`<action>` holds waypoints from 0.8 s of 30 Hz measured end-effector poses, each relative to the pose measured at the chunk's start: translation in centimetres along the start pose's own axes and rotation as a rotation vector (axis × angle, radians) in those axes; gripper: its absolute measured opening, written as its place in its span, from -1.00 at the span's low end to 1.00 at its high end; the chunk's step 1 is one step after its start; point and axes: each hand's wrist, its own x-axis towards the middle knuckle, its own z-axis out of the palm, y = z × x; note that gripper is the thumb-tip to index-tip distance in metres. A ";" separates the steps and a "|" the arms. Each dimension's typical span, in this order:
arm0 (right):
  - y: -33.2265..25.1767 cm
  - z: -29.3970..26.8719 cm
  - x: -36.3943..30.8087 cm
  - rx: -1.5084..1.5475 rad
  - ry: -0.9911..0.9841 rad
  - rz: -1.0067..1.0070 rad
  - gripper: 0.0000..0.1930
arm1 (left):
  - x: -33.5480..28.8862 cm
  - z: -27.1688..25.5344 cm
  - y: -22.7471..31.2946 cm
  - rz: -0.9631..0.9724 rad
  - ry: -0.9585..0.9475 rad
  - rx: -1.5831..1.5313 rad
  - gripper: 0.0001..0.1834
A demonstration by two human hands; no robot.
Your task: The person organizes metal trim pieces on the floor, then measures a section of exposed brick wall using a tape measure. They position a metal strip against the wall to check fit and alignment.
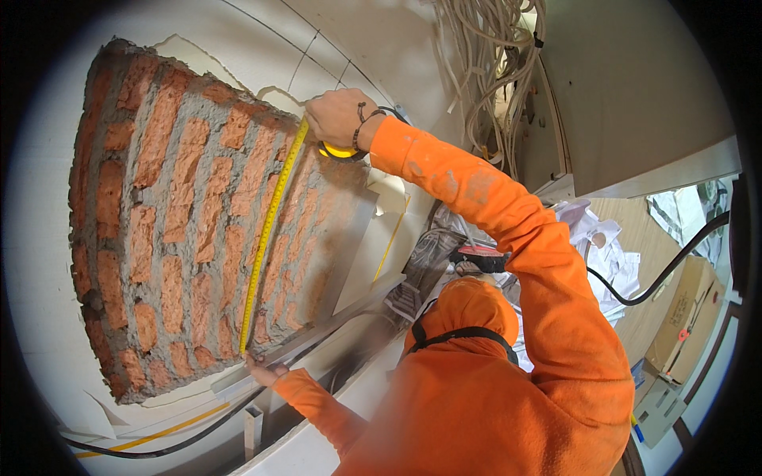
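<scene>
A yellow tape measure [274,214] is drawn out across a patch of bare red brick and grey mortar [190,182], framed by broken edges of white wall board. My right hand [340,115], with a dark bracelet at the wrist, grips the far end of the blade, its fingers closed at the upper edge of the patch. Below that palm shows the yellow and black case, partly hidden. At the lower edge, the fingertips of my left hand [268,371] pinch the near end of the blade. Both my arms wear orange sleeves.
Dark lines cross the white wall [317,59] above the brick. A bundle of pale cables [492,63] hangs beside a grey panel [627,95]. A metal profile [349,305] runs below the patch. Crumpled paper [599,246], a black cable [635,300] and a cardboard box [683,309] are at right.
</scene>
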 end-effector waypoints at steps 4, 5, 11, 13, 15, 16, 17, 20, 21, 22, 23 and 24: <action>0.1 0.1 0.0 -0.003 0.008 -0.003 -0.73 | -0.6 0.2 0.2 0.002 -0.037 -0.043 -0.74; 0.1 0.1 0.0 -0.003 0.011 -0.005 -0.73 | -0.6 0.1 0.2 0.010 -0.043 -0.053 -0.74; 0.1 0.1 0.0 -0.005 -0.005 0.008 -0.74 | -0.9 0.4 0.4 0.009 -0.030 -0.049 -0.77; -0.1 0.1 0.0 0.002 -0.007 0.004 -0.74 | -0.3 0.0 0.2 0.013 -0.021 -0.058 -0.77; 0.0 0.1 0.0 0.004 -0.003 0.007 -0.74 | -0.5 0.3 0.3 0.018 -0.023 -0.053 -0.77; 0.1 0.0 -0.1 0.003 0.001 0.010 -0.75 | -1.5 0.9 0.7 0.021 -0.027 -0.044 -0.76; 0.2 0.0 -0.1 0.003 0.005 0.013 -0.75 | -1.9 1.3 0.9 0.023 -0.031 -0.034 -0.76; 0.0 0.4 0.0 0.011 0.036 0.004 -0.75 | -0.5 0.0 0.4 0.048 -0.018 0.000 -0.76; 0.1 0.4 0.0 0.008 0.020 0.001 -0.74 | -0.6 0.1 0.4 0.034 -0.019 -0.014 -0.75; 0.1 0.4 0.0 0.006 0.004 -0.002 -0.73 | -0.6 0.1 0.4 0.020 -0.020 -0.028 -0.75; 0.1 0.4 0.0 0.004 -0.011 -0.005 -0.71 | -0.8 0.1 0.4 0.006 -0.021 -0.042 -0.74; 0.2 0.4 0.0 -0.004 -0.015 -0.006 -0.71 | -1.2 0.5 0.5 -0.006 -0.019 -0.053 -0.74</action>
